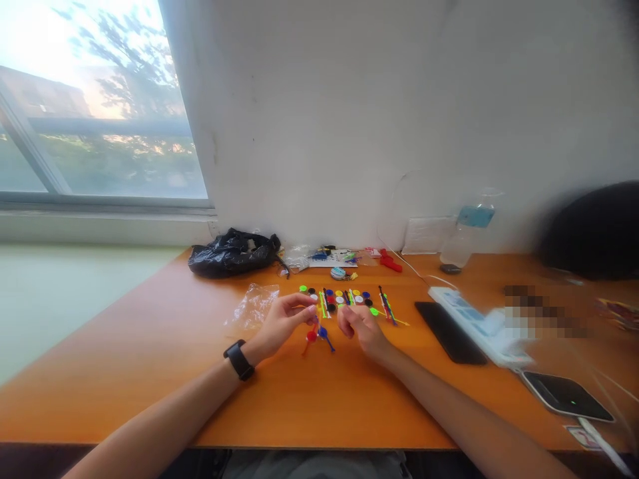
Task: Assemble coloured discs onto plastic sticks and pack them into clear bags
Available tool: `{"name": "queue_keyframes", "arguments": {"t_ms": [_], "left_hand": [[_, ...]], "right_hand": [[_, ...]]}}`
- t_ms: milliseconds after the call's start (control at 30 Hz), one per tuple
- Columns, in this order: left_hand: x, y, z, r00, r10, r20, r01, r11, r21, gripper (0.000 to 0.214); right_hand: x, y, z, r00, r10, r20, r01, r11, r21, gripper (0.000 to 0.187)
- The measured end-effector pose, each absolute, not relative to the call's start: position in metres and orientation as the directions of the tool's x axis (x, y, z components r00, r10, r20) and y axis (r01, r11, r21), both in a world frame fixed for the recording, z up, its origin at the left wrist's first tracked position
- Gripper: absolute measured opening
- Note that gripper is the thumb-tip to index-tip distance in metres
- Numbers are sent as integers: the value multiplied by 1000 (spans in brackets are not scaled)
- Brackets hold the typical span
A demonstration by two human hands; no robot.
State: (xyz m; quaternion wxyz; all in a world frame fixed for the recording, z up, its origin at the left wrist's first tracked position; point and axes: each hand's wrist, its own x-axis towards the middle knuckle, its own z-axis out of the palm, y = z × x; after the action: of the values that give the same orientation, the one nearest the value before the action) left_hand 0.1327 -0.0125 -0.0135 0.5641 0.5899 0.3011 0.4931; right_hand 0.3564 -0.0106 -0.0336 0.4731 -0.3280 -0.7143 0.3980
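Observation:
My left hand (292,314), with a black watch (239,360) on its wrist, pinches what looks like a thin yellow plastic stick (319,311) between thumb and fingertips. Close to its right, my right hand (363,327) is curled closed; whatever its fingers may hold is hidden. Just below the fingertips are a red disc (311,336) with a red stick and a blue disc (323,332) with a blue stick; I cannot tell whether they touch the table. Behind the hands lie several coloured discs (339,293) and bundles of thin plastic sticks (386,305), partly covered by my fingers.
A clear plastic bag (255,303) and a black bag (232,253) lie left. Red plastic pieces (390,261) are near the wall. On the right are a black phone (446,332), a white power strip (476,324), a bottle (462,233) and a charging device (569,396).

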Motion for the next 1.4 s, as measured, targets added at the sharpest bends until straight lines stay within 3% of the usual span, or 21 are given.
{"name": "queue_keyframes", "arguments": {"t_ms": [267,533,1400], "left_hand": [[133,-11,-15,343,910,232,-218,-163,962,35],[134,-9,-23,362,909,205,-224,-129,966,34],[135,-8,-28,385,896,221,-214,-146,966,36]], "right_hand": [[354,-12,-36,-320,849,421,169,488,-856,69],[351,-14,-29,-328,837,437,281,528,-801,52],[350,-12,-34,-367,808,461,340,578,-742,47]]}}
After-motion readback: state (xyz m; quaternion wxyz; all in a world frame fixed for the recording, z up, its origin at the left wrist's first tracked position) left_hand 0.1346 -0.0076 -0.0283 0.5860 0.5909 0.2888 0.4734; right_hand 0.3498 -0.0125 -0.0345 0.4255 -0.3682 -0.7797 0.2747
